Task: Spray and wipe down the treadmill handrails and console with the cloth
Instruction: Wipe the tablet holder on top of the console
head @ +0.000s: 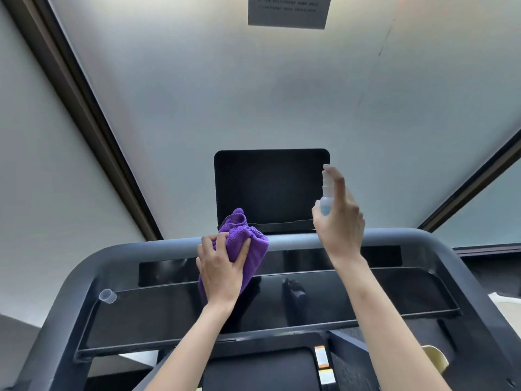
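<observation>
My left hand (221, 266) grips a bunched purple cloth (248, 238) and holds it against the grey front handrail (293, 241) of the treadmill. My right hand (339, 218) holds a small clear spray bottle (327, 197) with pale blue liquid upright, index finger on top of its nozzle. The nozzle faces the dark console screen (267, 187) that stands behind the rail. Below the rail lies the glossy black console panel (366, 294).
A small clear cap (107, 296) lies at the left corner of the console panel. The grey side rails (67, 311) curve down on both sides. Frosted windows with dark frames (93, 122) stand behind the treadmill, with a paper notice (287, 9) stuck high up.
</observation>
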Demonstrator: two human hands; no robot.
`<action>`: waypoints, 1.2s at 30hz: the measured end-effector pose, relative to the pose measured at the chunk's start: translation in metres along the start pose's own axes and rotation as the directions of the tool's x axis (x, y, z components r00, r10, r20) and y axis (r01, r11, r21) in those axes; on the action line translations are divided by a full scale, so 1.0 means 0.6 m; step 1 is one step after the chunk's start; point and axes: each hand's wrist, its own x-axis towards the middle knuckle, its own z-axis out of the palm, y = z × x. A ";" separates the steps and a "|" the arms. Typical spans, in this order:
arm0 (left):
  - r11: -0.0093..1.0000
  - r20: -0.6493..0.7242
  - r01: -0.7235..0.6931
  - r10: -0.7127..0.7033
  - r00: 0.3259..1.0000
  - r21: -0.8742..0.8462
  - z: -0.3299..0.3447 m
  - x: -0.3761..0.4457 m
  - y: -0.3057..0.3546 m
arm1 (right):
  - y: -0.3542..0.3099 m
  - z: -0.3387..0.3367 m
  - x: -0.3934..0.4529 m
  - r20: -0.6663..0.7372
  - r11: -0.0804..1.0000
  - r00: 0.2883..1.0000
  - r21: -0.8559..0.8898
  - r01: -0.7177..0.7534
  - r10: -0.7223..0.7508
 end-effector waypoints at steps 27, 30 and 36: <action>0.985 -0.187 -0.091 0.118 0.975 0.145 0.089 0.231 0.043 | 0.035 0.064 0.029 0.225 0.983 0.964 0.149 0.111 -0.143; 0.974 -0.137 -0.151 0.174 0.975 0.166 0.089 0.214 0.008 | 0.046 0.065 0.030 0.235 0.984 0.964 0.153 0.092 -0.127; 0.975 -0.250 -0.202 0.219 0.943 0.092 0.062 0.220 0.024 | 0.043 0.066 0.026 0.224 0.968 0.963 0.232 0.096 -0.150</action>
